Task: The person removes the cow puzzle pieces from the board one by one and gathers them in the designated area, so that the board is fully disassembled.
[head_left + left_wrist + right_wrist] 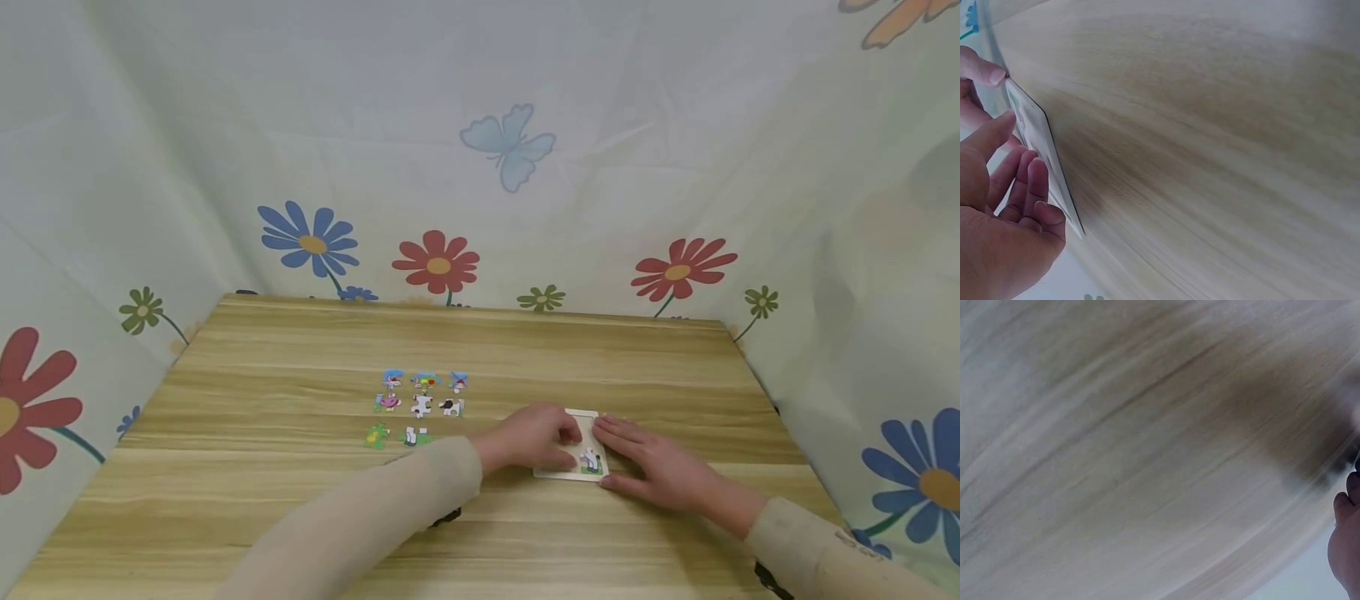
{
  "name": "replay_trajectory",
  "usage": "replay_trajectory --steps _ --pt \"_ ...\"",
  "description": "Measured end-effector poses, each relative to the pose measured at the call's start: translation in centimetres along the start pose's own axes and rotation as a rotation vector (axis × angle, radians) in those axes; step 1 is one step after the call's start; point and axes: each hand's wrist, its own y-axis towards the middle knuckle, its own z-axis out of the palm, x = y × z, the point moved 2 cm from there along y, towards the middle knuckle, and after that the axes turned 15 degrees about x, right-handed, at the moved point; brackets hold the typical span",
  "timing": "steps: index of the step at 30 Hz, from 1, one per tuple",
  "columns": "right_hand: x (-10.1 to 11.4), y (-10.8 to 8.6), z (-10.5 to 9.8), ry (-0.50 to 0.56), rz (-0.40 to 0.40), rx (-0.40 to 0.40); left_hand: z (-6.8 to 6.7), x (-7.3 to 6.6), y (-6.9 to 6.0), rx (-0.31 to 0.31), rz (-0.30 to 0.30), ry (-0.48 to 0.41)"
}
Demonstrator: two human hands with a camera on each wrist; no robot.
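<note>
A small white puzzle tray (pixel 567 477) lies flat on the wooden table between my hands. One jigsaw piece (pixel 591 462), white and green with dark marks, sits in its lower right corner. My left hand (pixel 528 439) hovers over the tray's left part, thumb and forefinger apart. In the left wrist view, that hand's (pixel 1007 231) other fingers curl loosely, and nothing shows between them. My right hand (pixel 660 471) rests along the tray's right edge, fingers extended, thumb by the near corner. Only part of the right hand (pixel 1346 544) shows in the right wrist view.
Several loose jigsaw pieces (pixel 422 406) lie in rough rows on the table (pixel 300 500), left of the tray. My left sleeve passes close to the bottom row. A flower-printed curtain (pixel 360 150) surrounds the table's back and sides.
</note>
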Motion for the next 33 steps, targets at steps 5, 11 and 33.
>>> replay_trajectory --steps 5,11,33 --pt "0.0 0.1 0.0 -0.005 -0.004 -0.004 -0.1 -0.3 0.1 0.004 0.017 0.014" --pt "0.0 0.2 0.0 -0.013 -0.015 -0.017 -0.1 -0.5 0.4 -0.005 0.027 0.029" --pt "-0.3 0.3 0.3 -0.018 -0.007 -0.007 0.8 -1.0 1.1 -0.030 0.002 0.036"
